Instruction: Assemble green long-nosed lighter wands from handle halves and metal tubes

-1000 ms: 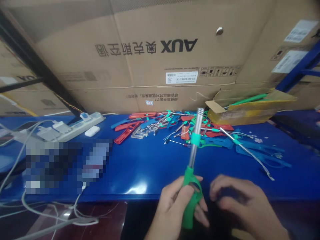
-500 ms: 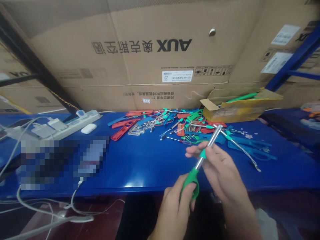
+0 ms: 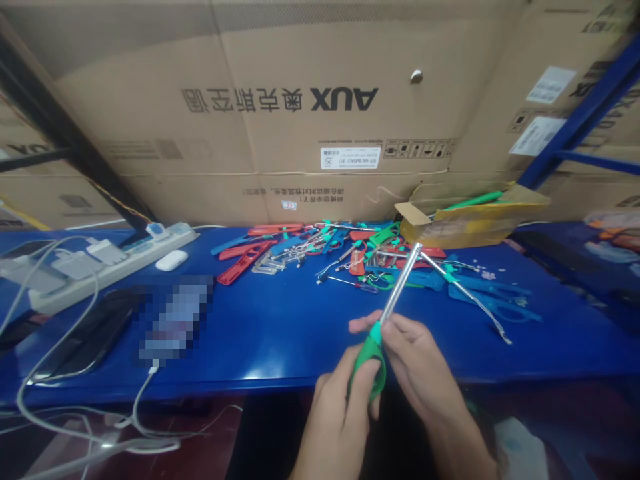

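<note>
My left hand (image 3: 337, 400) is wrapped around the green handle of a long-necked lighter (image 3: 367, 373), its thumb lying over the trigger opening. The bare metal tube points up and away over the table. With thumb and fingers my right hand (image 3: 417, 363) pinches the tube's lower end, just at the teal collar (image 3: 375, 333) that sits against the handle. Beyond the tube tip lies another metal tube with a teal collar and wires (image 3: 467, 291). Blue handle shells (image 3: 493, 299) rest beside it.
Red shells (image 3: 245, 260), clear tanks, wires and a screwdriver (image 3: 357, 285) are heaped along the back of the blue table (image 3: 280, 333). An open carton (image 3: 465, 227) stands behind at right. A power strip (image 3: 115, 263), earbud case (image 3: 171, 260) and phones (image 3: 90, 337) occupy the left.
My right hand has slid down the tube, bringing the teal collar from mid-tube to the handle. My left hand keeps its grip. The view has shifted slightly.
</note>
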`<state>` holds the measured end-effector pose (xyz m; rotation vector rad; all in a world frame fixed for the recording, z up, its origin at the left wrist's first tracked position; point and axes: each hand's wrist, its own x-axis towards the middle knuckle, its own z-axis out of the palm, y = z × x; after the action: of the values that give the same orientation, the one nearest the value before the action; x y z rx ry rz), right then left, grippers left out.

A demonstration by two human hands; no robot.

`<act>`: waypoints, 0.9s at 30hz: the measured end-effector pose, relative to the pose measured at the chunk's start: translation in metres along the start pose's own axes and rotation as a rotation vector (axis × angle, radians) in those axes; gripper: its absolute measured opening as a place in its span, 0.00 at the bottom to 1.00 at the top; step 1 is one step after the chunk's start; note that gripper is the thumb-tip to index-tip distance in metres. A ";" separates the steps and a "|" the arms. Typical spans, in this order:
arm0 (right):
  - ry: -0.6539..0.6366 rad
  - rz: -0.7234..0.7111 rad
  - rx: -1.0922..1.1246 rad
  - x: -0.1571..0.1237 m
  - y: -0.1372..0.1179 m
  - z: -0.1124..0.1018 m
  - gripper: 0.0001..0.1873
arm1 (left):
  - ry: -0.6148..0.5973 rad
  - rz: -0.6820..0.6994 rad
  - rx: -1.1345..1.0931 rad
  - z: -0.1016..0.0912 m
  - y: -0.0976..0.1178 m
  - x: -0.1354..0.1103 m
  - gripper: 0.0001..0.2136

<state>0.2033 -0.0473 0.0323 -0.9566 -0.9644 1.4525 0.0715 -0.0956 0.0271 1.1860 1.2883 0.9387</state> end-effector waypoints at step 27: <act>-0.073 -0.210 0.018 0.053 -0.043 0.022 0.17 | -0.092 0.561 0.243 -0.054 0.089 0.058 0.16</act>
<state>0.1933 0.0076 0.0773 -0.7685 -1.0705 1.3240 0.0332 -0.0159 0.1079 1.8155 1.0289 1.1264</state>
